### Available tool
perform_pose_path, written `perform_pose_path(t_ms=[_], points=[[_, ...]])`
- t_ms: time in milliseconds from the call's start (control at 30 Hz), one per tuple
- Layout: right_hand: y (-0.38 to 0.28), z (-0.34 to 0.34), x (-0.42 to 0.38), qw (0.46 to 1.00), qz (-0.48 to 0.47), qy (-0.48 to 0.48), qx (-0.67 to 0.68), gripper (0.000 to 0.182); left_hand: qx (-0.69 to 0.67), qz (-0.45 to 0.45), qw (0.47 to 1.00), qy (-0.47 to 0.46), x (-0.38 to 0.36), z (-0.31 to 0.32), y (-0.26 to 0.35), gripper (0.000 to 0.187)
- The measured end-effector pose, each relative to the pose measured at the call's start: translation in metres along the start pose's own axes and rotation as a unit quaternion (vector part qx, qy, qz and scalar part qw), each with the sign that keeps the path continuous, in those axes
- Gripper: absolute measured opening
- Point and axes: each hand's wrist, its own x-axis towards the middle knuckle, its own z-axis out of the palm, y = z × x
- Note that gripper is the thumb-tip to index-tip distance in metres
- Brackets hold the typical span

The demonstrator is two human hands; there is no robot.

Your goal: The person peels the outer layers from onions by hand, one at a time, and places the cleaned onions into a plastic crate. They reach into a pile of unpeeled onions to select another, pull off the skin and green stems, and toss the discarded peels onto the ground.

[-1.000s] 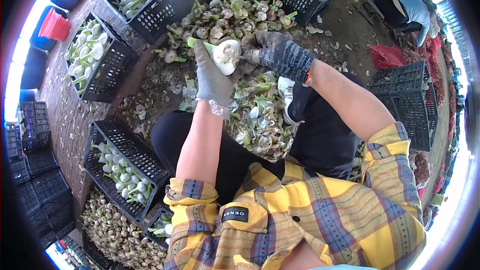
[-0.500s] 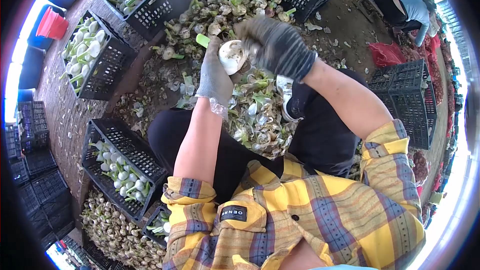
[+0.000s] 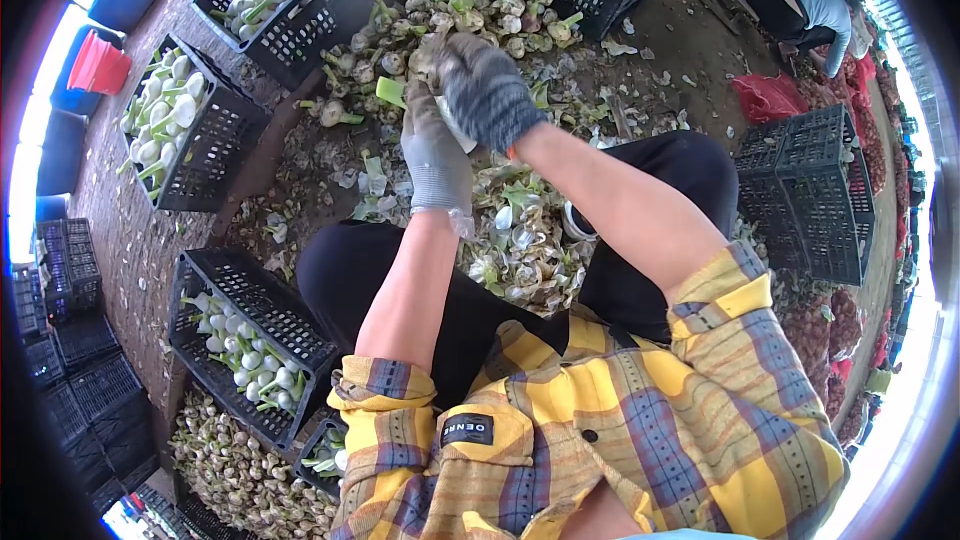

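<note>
Just this side of the far heap of bulbs (image 3: 480, 12), the gloved right hand (image 3: 486, 95) overlaps the left hand (image 3: 438, 155), whose fingers curl round one pale bulb (image 3: 456, 129), its green stem (image 3: 391, 92) poking out leftward. A firm left grip, fingertips clear of the right hand's path, should work best. The blurred right hand hides most of the bulb; whether its fingers pinch, spread or hold a tool, I cannot tell.

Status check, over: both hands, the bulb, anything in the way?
Left hand: gloved, gripping the green-stemmed bulb. Right hand: gloved, motion-blurred, over the bulb; grip unclear. Bulb mostly hidden by the hands. No other obstruction seen.
</note>
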Motion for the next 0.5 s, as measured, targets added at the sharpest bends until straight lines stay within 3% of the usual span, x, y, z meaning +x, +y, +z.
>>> perform_pose_path(t_ms=[33, 67, 167, 200, 333, 400, 467, 500], points=[[-0.001, -0.001, 0.009, 0.993, 0.076, -0.022, 0.083, 0.030, 0.043, 0.039, 0.998, 0.004, -0.003, -0.002, 0.001, 0.036], [0.014, 0.001, 0.021, 0.993, 0.000, 0.040, -0.106, 0.034, 0.121, 0.033, 0.992, 0.004, -0.005, -0.008, 0.001, 0.037], [0.028, 0.001, 0.038, 0.973, 0.001, 0.101, -0.208, 0.029, 0.109, 0.106, 0.986, -0.064, -0.004, -0.007, -0.003, 0.039], [0.029, -0.001, 0.044, 0.973, -0.004, 0.132, -0.191, 0.034, 0.121, 0.087, 0.988, -0.034, -0.004, -0.006, -0.002, 0.040], [0.047, -0.022, 0.039, 0.982, 0.187, -0.015, 0.027, 0.038, 0.047, 0.047, 0.994, -0.093, -0.001, -0.008, 0.002, 0.041], [0.052, -0.012, 0.028, 0.995, -0.037, 0.002, -0.090, 0.038, 0.075, 0.031, 0.992, -0.094, 0.000, -0.014, 0.002, 0.042], [0.035, -0.003, 0.009, 0.984, -0.130, 0.029, -0.120, 0.037, 0.033, 0.060, 0.997, -0.045, 0.010, -0.009, -0.007, 0.038], [0.013, 0.000, -0.005, 0.989, -0.109, 0.047, -0.094, 0.037, 0.028, 0.047, 0.997, -0.054, 0.008, -0.008, -0.005, 0.037]])
